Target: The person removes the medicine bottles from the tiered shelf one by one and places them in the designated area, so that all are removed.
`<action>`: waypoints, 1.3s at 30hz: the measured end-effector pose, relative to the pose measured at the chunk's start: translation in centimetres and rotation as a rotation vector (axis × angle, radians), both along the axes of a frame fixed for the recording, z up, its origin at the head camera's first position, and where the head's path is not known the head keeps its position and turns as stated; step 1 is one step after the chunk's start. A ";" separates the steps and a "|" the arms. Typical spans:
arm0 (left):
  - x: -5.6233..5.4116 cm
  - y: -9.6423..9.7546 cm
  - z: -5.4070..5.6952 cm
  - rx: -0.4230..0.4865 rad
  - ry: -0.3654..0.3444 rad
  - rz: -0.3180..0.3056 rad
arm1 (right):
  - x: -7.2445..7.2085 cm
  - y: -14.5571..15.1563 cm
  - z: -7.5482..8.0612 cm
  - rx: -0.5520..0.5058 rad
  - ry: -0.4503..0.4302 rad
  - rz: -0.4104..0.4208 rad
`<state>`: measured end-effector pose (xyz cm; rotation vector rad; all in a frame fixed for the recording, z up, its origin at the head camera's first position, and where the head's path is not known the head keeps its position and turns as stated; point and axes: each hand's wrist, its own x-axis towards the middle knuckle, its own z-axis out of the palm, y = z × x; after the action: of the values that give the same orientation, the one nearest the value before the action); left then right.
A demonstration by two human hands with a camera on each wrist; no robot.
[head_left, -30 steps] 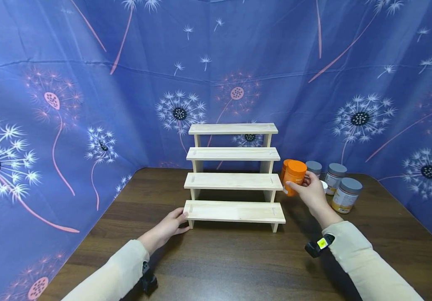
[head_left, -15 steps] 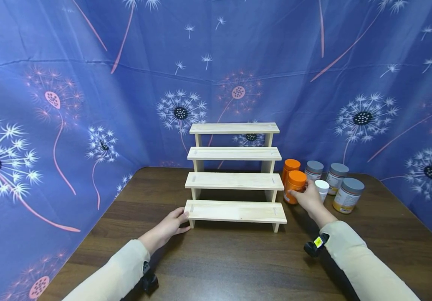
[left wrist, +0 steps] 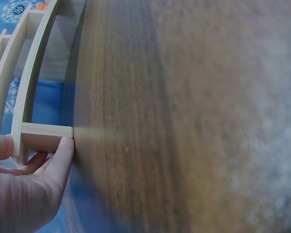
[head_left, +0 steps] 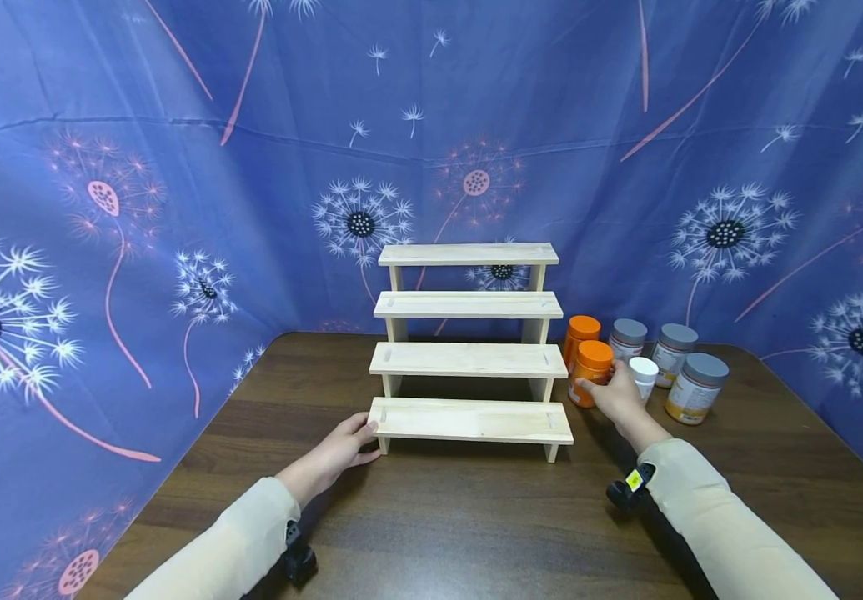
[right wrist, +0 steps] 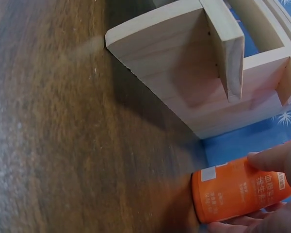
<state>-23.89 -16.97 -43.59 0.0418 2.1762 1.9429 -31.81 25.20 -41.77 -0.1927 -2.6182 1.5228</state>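
Note:
A four-step wooden display stand (head_left: 469, 358) of pale boards stands on the dark table. My left hand (head_left: 335, 447) grips the left end of its lowest step, thumb on the top board and fingers against the side leg (left wrist: 46, 138). To the right of the stand, my right hand (head_left: 619, 398) holds an orange pill bottle (right wrist: 237, 189) between thumb and fingers. That bottle stands upright on the table, its white-lettered label showing in the right wrist view. Just behind it is a second orange bottle (head_left: 579, 330). A small white-capped bottle (head_left: 644, 372) sits right beside my right hand.
Several grey-lidded jars (head_left: 694, 390) stand to the right of the orange bottles. A blue curtain (head_left: 251, 208) with dandelion prints hangs behind and beside the table (head_left: 469, 525). A small black camera is strapped to each wrist.
My right hand has lowered the orange bottle onto the table, in front of the other orange one, uncovering the white-capped bottle. My left hand has kept its place on the stand.

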 end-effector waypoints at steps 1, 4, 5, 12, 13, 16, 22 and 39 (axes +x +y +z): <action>0.0 0.0 0.0 0.004 -0.002 0.002 | 0.0 0.0 0.0 0.001 0.002 0.004; 0.0 -0.2 0.1 0.010 -0.008 -0.006 | 0.1 0.0 -0.1 0.010 -0.001 0.015; 0.0 -0.3 0.1 0.011 -0.012 -0.010 | 0.1 0.0 -0.2 0.012 -0.002 0.019; -0.1 -0.6 0.3 0.026 -0.070 -0.005 | 0.2 -0.1 -0.1 0.025 0.003 0.031; -0.1 -0.6 0.4 0.029 -0.077 -0.001 | 0.2 0.0 -0.1 0.022 0.010 0.033; -0.2 -0.5 0.6 0.038 -0.085 -0.001 | 0.3 0.1 0.0 0.003 0.023 0.031; -0.2 -0.5 0.7 0.071 -0.098 0.032 | 0.4 0.3 0.4 -0.021 0.031 0.022; -0.3 -1.0 0.5 0.095 -0.080 0.026 | 0.8 0.6 2.0 -0.055 0.137 -0.035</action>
<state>-24.21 -18.00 -43.08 -0.0489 2.0438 2.0244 -30.98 25.84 -39.72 -0.1327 -2.4572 1.5406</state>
